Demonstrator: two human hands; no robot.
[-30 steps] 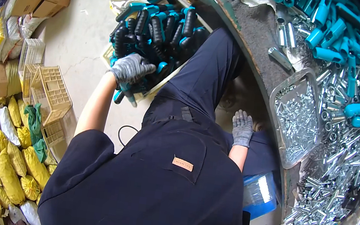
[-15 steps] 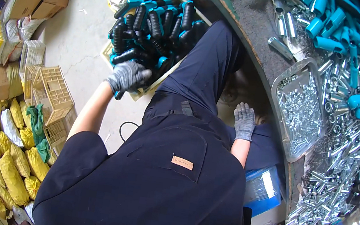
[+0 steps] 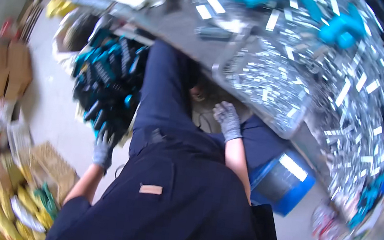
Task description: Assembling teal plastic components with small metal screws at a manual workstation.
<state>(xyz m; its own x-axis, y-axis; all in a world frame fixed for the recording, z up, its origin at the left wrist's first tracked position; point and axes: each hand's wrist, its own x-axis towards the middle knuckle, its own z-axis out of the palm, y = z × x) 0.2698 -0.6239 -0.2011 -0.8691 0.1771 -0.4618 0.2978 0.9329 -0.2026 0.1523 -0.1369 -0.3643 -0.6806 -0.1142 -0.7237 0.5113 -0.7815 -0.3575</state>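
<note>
My left hand (image 3: 102,151), in a grey knit glove, is at the near edge of a heap of black-and-teal grip-shaped parts (image 3: 111,73). Its fingers point toward the heap, but blur hides whether they grip one. The heap fills a pale crate, little of which shows. My right hand (image 3: 228,121), gloved alike, is over my right thigh beside the workbench edge. Its fingers are loosely bent and somewhat apart, with nothing visible in them. Close beyond it, a clear tray (image 3: 299,115) of small shiny metal pieces sits on the workbench.
Loose metal parts (image 3: 345,99) and teal pieces (image 3: 342,30) cover much of the bench at right. A blue container (image 3: 288,200) stands by my right leg. Cardboard boxes (image 3: 6,73), a tan crate (image 3: 52,167) and yellow sacks (image 3: 0,211) lie at left.
The whole view has swung and blurred, with the bench now reaching across the top. My left hand has drawn back to the heap's near edge. My right hand's fingers, flat before, are bent.
</note>
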